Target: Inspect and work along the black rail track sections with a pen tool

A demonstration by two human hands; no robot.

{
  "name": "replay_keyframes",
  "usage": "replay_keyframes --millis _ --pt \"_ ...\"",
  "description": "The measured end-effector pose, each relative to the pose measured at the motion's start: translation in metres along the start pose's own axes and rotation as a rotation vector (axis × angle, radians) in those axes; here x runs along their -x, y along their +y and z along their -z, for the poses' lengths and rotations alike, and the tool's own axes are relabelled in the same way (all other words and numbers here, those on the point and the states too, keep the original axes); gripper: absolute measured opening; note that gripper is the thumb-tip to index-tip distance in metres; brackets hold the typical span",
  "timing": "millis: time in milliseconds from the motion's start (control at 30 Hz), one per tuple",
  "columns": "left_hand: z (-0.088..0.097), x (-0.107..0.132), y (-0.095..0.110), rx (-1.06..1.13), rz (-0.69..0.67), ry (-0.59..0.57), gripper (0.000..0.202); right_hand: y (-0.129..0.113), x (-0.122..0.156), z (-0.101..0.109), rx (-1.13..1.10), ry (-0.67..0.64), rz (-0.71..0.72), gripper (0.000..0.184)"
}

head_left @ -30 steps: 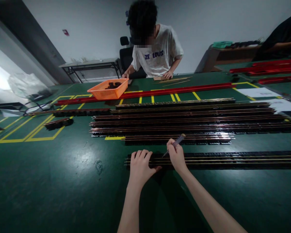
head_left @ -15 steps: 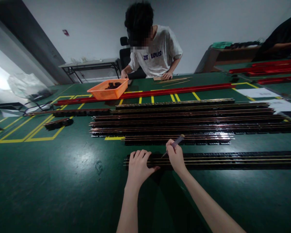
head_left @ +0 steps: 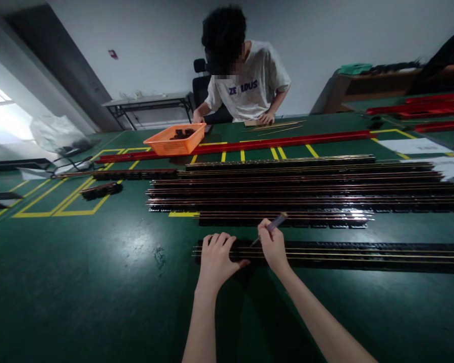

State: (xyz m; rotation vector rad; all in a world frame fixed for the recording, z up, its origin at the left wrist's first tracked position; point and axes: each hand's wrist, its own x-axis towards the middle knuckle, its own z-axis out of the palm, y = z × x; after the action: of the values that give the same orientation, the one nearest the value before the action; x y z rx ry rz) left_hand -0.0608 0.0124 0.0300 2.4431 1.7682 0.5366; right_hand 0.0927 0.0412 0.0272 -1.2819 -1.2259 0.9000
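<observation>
A long black strip [head_left: 363, 255] with thin brass-coloured rods along it lies crosswise on the green table, in front of me. My left hand [head_left: 216, 262] grips its left end, fingers over the far edge and thumb at the near side. In my right hand [head_left: 273, 247] is a slim screwdriver [head_left: 278, 221] with a dark, semi-clear handle, pinched and tilted. Its thin tip points down-left onto the strip, just right of my left hand. Whether the tip touches a rod is too small to tell. Beyond lie several similar black strips with rods [head_left: 287, 189], side by side.
Across the table, a person [head_left: 249, 85] sits with a hand by an orange basket [head_left: 174, 146] holding dark pieces. A long red bar [head_left: 287, 141] crosses the table. A short black piece [head_left: 101, 190] lies left, and paper sheets [head_left: 416, 146] at right.
The view has turned slightly, so the table and background sit further right. My hands keep nearly the same pose on the strip, and the screwdriver tip stays at about the same spot.
</observation>
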Motion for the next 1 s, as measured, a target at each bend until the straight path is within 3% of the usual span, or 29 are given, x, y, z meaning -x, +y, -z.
replay_keyframes --millis 267,500,700,1000 --pt "-0.006 -0.001 0.001 0.023 0.012 0.044 0.050 0.006 -0.005 0.004 -0.034 -0.048 -0.083 0.019" --pt "-0.006 -0.002 0.001 0.039 0.007 0.074 0.047 -0.001 -0.012 0.023 0.146 -0.181 -0.029 0.028" --pt "-0.007 -0.001 0.001 0.045 0.005 0.062 0.044 -0.004 -0.017 0.043 0.147 -0.378 -0.063 0.025" --pt "-0.006 -0.001 -0.001 0.044 -0.016 0.055 0.047 0.005 -0.016 0.042 0.018 -0.365 -0.105 0.030"
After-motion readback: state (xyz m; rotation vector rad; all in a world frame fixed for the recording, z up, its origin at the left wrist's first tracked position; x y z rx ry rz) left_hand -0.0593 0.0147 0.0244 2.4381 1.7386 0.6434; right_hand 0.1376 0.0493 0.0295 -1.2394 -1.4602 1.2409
